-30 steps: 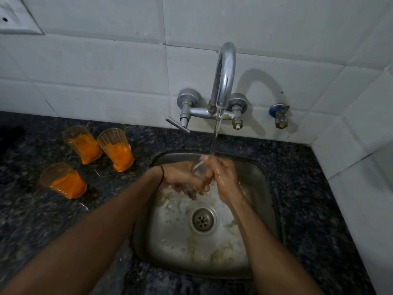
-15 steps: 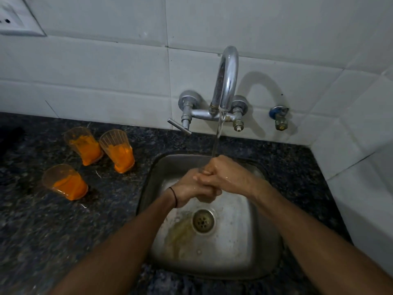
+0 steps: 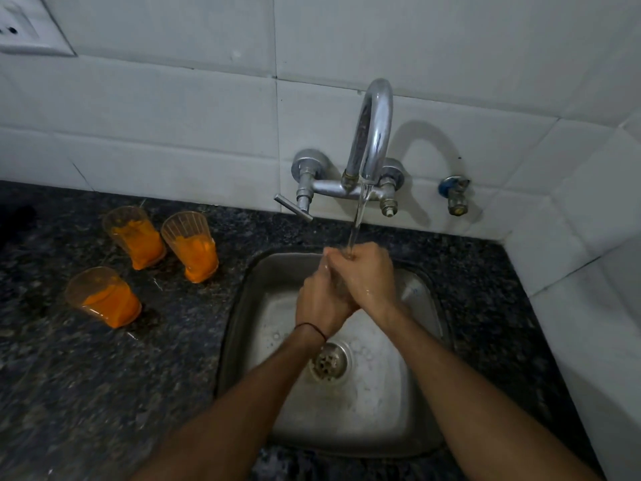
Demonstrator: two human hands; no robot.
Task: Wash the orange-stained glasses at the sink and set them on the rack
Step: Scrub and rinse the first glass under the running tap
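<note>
We've got our left hand (image 3: 321, 303) and right hand (image 3: 367, 272) clasped together under the tap's (image 3: 371, 133) stream over the sink (image 3: 242, 307); can't tell what's inside. Three orange-stained glasses (image 3: 194, 248) sit on the bench (image 3: 86, 376).

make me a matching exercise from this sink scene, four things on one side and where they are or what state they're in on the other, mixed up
Things:
1. tap
2. three orange-stained glasses
3. drain
4. wall socket

Places or states:
A. standing on the dark granite counter, left of the sink
B. top left corner, on the white tiled wall
C. running, its stream landing on the clasped left hand and right hand
D. in the bottom of the sink, just below the left wrist

Pairs: 1-C, 2-A, 3-D, 4-B
</note>
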